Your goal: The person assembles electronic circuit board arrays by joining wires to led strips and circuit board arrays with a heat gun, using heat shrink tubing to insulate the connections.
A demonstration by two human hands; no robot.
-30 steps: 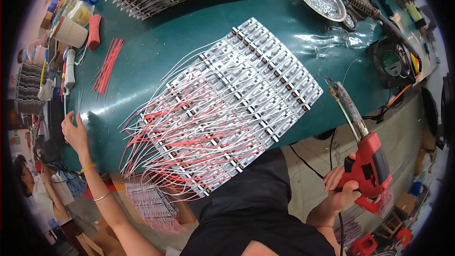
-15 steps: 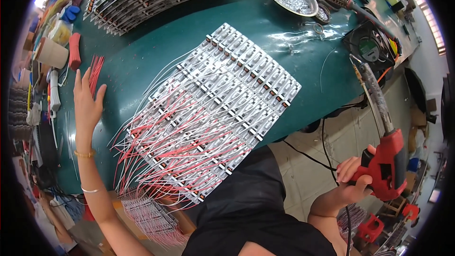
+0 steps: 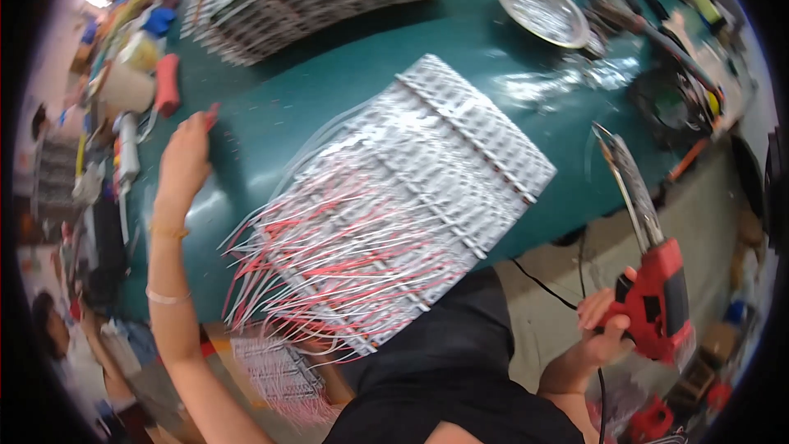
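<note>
My right hand (image 3: pixel 604 325) is wrapped round the handle of a red-and-black soldering gun (image 3: pixel 662 304), its long metal barrel and thin side tube pointing up over the table's right edge. At the left, my left hand (image 3: pixel 187 156) is closed, with the ends of some red wires (image 3: pixel 213 116) showing past its fingers; most of the bunch is hidden. Between my hands lies a slanted panel of silvery circuit boards (image 3: pixel 472 131) in rows. Many white and red wires (image 3: pixel 345 259) fan out over its lower left half. Motion blurs the picture.
A tall stack of similar panels (image 3: pixel 329 0) stands at the back. Beyond it to the right are a metal bowl (image 3: pixel 542 12) with shiny bits and a black fan (image 3: pixel 667 103). A red roll (image 3: pixel 167 85) lies at the left, and a wired panel (image 3: pixel 279 370) sits below the table.
My left hand has gone from spread beside the red wires to closed on them. The whole view has shifted, so things appear further right. My right hand still grips the soldering gun.
</note>
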